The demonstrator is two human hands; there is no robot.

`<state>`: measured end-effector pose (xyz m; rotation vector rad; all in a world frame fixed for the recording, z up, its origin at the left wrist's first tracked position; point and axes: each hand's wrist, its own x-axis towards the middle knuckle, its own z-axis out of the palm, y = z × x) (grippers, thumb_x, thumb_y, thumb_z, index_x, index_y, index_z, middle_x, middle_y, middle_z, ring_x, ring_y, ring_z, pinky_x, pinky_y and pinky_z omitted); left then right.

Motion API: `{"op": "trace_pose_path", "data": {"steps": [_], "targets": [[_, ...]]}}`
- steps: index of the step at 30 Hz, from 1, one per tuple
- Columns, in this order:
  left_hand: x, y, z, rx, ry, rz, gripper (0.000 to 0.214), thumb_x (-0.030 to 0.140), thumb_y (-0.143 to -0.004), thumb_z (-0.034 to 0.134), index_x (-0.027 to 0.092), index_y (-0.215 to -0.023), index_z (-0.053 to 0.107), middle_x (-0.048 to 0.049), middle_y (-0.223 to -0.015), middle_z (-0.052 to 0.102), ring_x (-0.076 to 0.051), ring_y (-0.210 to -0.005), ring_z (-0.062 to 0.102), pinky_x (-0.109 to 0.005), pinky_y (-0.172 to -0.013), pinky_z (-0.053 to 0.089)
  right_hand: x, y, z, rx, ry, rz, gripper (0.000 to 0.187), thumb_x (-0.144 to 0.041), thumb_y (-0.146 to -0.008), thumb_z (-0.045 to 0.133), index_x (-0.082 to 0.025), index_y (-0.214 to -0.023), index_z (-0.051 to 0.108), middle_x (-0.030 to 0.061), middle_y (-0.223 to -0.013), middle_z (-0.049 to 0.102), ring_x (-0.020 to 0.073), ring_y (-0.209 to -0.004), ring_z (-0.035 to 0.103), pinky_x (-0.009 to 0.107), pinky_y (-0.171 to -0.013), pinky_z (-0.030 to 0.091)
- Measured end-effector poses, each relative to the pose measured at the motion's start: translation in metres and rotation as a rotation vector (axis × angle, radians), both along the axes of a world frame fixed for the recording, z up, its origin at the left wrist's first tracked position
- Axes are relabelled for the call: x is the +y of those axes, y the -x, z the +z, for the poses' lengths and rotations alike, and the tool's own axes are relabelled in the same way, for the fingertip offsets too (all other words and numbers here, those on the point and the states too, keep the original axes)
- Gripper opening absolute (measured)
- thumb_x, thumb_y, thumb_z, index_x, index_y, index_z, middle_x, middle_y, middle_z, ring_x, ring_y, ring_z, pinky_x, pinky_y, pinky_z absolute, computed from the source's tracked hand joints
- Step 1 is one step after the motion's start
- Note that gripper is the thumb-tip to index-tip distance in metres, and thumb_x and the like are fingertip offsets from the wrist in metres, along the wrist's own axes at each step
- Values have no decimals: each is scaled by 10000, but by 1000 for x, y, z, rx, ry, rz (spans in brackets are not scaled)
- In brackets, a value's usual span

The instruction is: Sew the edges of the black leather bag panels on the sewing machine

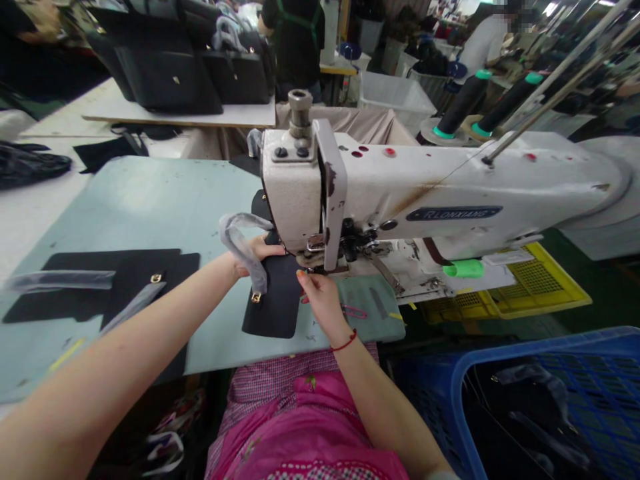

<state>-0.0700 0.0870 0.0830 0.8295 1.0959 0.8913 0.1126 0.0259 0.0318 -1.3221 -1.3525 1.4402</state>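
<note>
A black bag panel (273,310), apparently leather, lies under the head of a white sewing machine (295,193). It carries a gold metal fitting and a strap wrapped in clear plastic (243,250), which arches over my left hand. My left hand (257,255) grips the panel just left of the needle area, its fingers partly hidden by the strap. At the panel's right edge, beside the presser foot, my right hand (323,300) is closed with thumb and fingertips together on the edge. Pink-handled snips (354,311) lie by the right hand.
More black panels (135,280) with wrapped straps lie on the left of the pale table (150,193). A blue basket (465,380) with black pieces stands at lower right, a yellow crate (560,287) behind it. Black bags (165,73) sit at the back; thread cones (463,100) stand behind the machine.
</note>
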Motion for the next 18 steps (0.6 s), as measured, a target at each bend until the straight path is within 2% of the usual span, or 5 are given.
{"op": "trace_pose_path", "data": {"steps": [3,6,11,18], "targets": [[-14,-1,-13,-77,36,-2,520,221,-662,818,108,-1132,625,-10,-907,767,-232,-856,706,-324,-802,563,1,-4,4,-45,-75,-15,505,-591,-831,529,-177,-542,505,-23,-518,426,100,-506,419,210,-468,319],[-22,-5,-20,-114,58,84,455,217,-659,823,142,-1076,655,-15,-876,770,-217,-777,720,-300,-732,586,1,-8,9,-76,-102,-18,521,-589,-834,521,-188,-516,426,-38,-496,354,91,-492,352,225,-471,260],[-26,-11,-23,-133,119,194,472,193,-595,856,149,-1031,679,-57,-878,770,-250,-734,722,-350,-702,612,3,-11,11,-112,-97,8,521,-595,-837,509,-191,-522,417,-36,-503,354,95,-498,339,237,-480,235],[-29,-12,-22,-140,175,214,438,186,-599,848,152,-1010,701,-71,-882,770,-269,-765,726,-382,-733,610,4,-12,9,-102,-112,11,531,-584,-842,515,-189,-510,394,-39,-511,332,89,-507,307,238,-482,221]]}}
